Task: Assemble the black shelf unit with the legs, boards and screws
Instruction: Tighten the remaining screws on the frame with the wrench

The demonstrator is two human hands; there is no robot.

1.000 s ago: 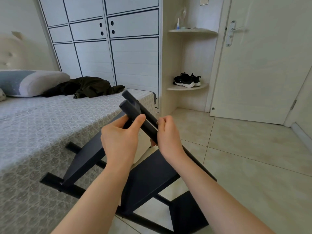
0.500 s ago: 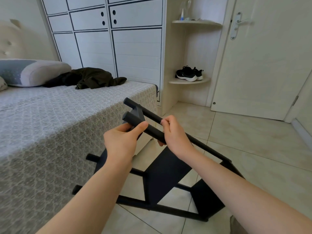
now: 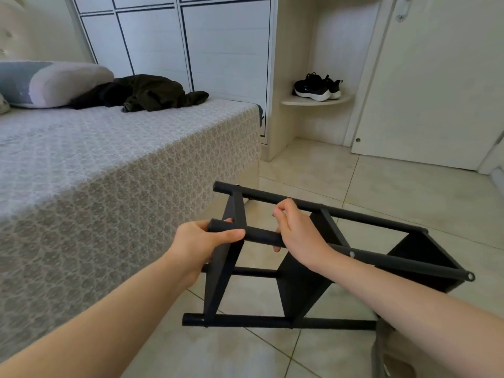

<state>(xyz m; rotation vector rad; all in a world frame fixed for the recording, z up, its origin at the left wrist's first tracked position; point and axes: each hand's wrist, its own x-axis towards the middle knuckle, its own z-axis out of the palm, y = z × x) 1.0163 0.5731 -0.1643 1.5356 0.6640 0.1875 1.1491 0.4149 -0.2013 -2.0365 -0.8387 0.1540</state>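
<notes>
The black shelf (image 3: 300, 285) is tipped on its side above the floor (image 3: 409, 192), next to the bed (image 3: 109, 159). Both hands hold its nearest leg (image 3: 261, 236). The left hand (image 3: 201, 241) wraps the leg's end, thumb on top. The right hand (image 3: 297, 233) curls its fingers round the leg just beside it.

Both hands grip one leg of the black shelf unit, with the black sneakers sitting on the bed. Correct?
No: the head view shows the sneakers on the corner shelf, not the bed. The left hand and right hand do grip one leg.
</notes>
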